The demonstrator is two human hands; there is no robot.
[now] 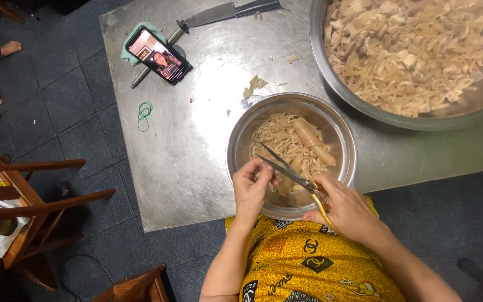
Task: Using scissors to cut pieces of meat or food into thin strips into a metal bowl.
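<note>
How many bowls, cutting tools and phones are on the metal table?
Bowls: 2, a small bowl and a big bowl
Cutting tools: 2, scissors in the right hand, and a knife
Phones: 1
Total: 5

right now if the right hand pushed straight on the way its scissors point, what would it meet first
Likely the left hand. The right hand aims the scissors up-left over the small bowl, blades open beside those fingers; past them, pale strips. Depth is unclear.
</note>
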